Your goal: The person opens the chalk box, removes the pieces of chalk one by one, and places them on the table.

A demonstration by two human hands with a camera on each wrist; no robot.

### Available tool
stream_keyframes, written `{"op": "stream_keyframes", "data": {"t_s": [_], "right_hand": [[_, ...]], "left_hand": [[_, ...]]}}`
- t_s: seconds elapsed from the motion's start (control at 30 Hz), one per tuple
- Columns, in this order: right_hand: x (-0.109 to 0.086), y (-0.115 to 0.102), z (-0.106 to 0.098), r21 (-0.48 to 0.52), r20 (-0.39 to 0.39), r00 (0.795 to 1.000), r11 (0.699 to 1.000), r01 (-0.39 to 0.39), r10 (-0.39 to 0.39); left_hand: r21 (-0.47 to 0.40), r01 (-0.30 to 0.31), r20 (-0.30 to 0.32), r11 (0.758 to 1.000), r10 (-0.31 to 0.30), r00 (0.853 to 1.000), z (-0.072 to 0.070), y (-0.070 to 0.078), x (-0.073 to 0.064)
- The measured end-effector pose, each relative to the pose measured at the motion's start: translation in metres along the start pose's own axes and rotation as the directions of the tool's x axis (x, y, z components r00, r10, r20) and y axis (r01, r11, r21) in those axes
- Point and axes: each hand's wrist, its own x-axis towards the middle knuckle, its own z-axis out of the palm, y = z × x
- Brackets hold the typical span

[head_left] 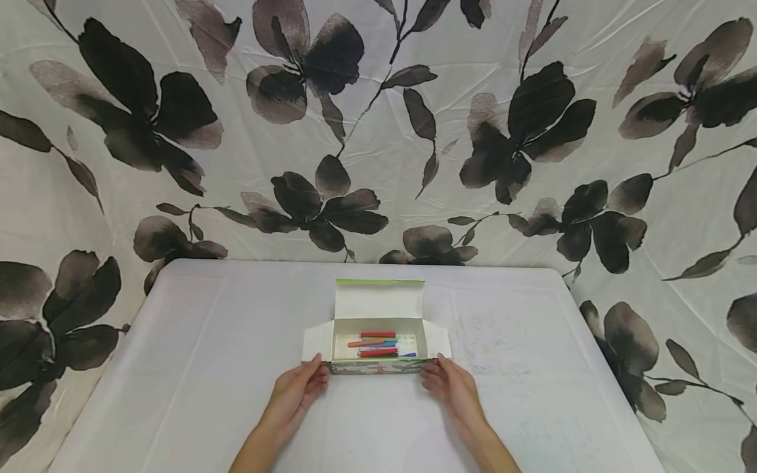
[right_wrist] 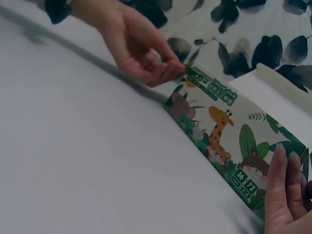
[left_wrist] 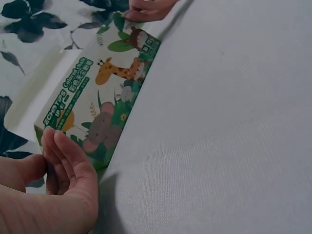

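An open cardboard chalk box (head_left: pixel 378 368) sits on the table, its lid (head_left: pixel 379 299) raised at the back and side flaps (head_left: pixel 317 340) spread outward. Inside lie several coloured sticks (head_left: pixel 378 353), red, orange, green and blue. My left hand (head_left: pixel 294 394) pinches the box at its left front corner, by the flap, between thumb and fingers. At the opposite front corner my right hand (head_left: pixel 457 394) grips it likewise, thumb on top. Animal drawings, a giraffe (left_wrist: pixel 117 72) among them, and "Colored chalk" lettering cover the front panel in the left wrist view.
The white-covered table (head_left: pixel 236 328) carries faint coloured smudges (head_left: pixel 493 345) to the right of the box. Behind it and at both sides hangs a white cloth (head_left: pixel 426 171) with dark flowers. A dark band (right_wrist: pixel 58 9) circles the left wrist.
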Motion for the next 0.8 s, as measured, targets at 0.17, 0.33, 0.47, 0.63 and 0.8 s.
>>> {"op": "stream_keyframes", "data": {"t_s": [0.17, 0.33, 0.47, 0.63, 0.8], "right_hand": [[0.003, 0.002, 0.002, 0.087, 0.016, 0.996, 0.993, -0.085, 0.084], [0.005, 0.003, 0.002, 0.201, 0.08, 0.989, 0.97, -0.138, 0.124], [0.003, 0.001, -0.001, 0.221, 0.126, 0.986, 0.966, -0.136, 0.11], [0.001, -0.001, -0.005, 0.165, 0.159, 0.983, 0.98, -0.115, 0.089], [-0.002, -0.005, -0.007, 0.109, 0.171, 0.982, 0.989, -0.099, 0.08]], "left_hand": [[-0.041, 0.025, 0.042, 0.999, -0.024, 0.999, 0.004, -0.002, 0.001], [-0.04, 0.038, 0.07, 0.998, -0.035, 0.997, 0.005, -0.004, 0.002], [-0.012, 0.017, 0.039, 1.0, -0.016, 0.999, 0.006, -0.003, 0.001], [0.089, -0.05, 0.003, 0.995, 0.05, 0.999, 0.008, -0.002, -0.005], [0.214, -0.122, -0.002, 0.969, 0.126, 0.992, 0.013, 0.001, -0.014]]}}
